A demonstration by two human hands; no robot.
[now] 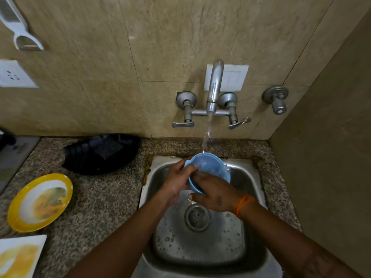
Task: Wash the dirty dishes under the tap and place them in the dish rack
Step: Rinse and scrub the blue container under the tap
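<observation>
Both hands are holding the blue bowl (208, 167) over the sink (200, 247): left hand (176, 180) gripping the rim, right hand (215, 194) cupping underneath, tilting it so tap (214, 87) water is rinsing inside. Soiled yellow plate (40, 202) waiting on the table, left.

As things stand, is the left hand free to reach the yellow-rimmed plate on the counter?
Probably not yet: the left hand grips the blue bowl with the right hand under the tap. The path over the counter to the yellow-rimmed plate looks unobstructed.
</observation>
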